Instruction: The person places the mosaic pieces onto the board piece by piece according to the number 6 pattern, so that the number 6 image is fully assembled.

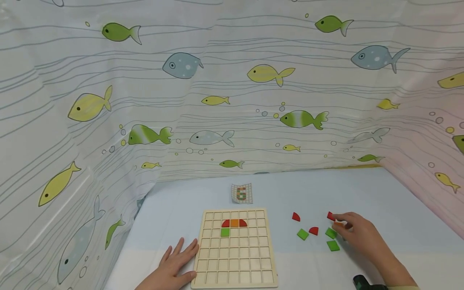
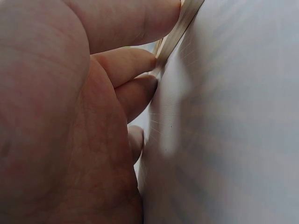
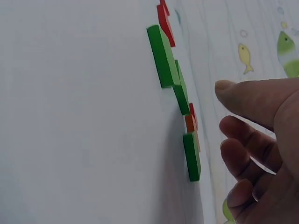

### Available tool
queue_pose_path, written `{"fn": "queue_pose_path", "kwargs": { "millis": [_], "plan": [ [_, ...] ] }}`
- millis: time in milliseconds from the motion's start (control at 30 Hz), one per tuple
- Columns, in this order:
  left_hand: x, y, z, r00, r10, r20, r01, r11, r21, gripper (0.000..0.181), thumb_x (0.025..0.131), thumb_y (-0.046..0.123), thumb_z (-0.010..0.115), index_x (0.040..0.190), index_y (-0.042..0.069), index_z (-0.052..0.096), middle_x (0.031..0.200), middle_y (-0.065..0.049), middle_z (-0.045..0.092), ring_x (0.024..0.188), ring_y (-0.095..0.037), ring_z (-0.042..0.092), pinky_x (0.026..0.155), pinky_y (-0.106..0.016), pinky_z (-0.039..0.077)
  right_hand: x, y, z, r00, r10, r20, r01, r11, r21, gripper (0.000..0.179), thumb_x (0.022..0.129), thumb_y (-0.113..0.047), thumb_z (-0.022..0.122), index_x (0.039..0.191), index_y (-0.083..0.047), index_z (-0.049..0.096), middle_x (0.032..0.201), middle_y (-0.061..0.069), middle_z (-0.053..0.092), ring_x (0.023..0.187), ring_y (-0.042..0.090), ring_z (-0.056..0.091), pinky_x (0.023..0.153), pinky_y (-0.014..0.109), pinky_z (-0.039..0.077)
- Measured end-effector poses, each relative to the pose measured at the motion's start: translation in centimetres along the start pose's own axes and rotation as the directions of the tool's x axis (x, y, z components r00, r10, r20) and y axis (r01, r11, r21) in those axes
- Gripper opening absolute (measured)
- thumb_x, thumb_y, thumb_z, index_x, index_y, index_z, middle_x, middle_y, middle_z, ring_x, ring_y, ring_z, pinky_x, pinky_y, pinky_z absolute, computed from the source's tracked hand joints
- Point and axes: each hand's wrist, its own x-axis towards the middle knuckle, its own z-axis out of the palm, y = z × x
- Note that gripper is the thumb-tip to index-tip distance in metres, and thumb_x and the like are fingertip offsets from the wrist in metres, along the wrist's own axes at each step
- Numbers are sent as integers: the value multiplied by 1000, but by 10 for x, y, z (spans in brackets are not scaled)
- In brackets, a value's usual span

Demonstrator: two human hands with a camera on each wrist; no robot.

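Observation:
My left hand lies flat on the table, fingers spread and touching the left edge of a wooden grid board. On the board, an orange square tile sits between red quarter-round tiles, with a green square tile below. To the right, my right hand hovers over loose tiles, its thumb and fingers apart and nothing between them in the right wrist view. Its fingertips overlap a red tile and a partly hidden orange tile. Green tiles lie close by.
Behind the board lies a small pattern card with a coloured figure on a grid. Between board and right hand are a red quarter-round piece, another red piece and a green square. A fish-print curtain surrounds the table.

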Motion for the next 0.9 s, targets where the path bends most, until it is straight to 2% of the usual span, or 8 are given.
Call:
{"fn": "queue_pose_path", "kwargs": {
  "millis": [200,467,600,900],
  "plan": [
    [1,-3,0,1000,1,2,-1,1000,6,67,100,34,59,153,1,34,158,-24,23,141,-56,-4,99,-72,-11,1,11,1,999,34,0,-34,999,-30,42,85,-28,80,118,-4,72,110,13,67,86,24,61,67,39,51],
    [0,-2,0,1000,6,7,-5,1000,-30,67,100,33,59,154,3,34,159,-22,21,142,-53,-8,99,-71,-13,1,19,6,999,25,34,-24,999,-46,35,84,-18,79,116,-3,73,110,15,67,88,26,61,76,50,51],
    [-1,-2,0,1000,13,-1,-13,999,-32,66,99,33,60,154,5,35,159,-22,22,142,-52,-8,100,-69,-14,3,19,8,998,29,58,-25,997,-66,32,84,-15,79,113,-4,74,107,14,66,87,25,61,77,50,52],
    [0,-1,1,1000,13,-18,-14,1000,-28,65,99,32,60,153,4,37,158,-22,23,142,-52,-7,99,-69,-13,6,17,7,995,42,90,-33,994,-103,30,85,-20,79,108,-1,75,101,13,66,89,30,62,78,52,52]
  ]
}}
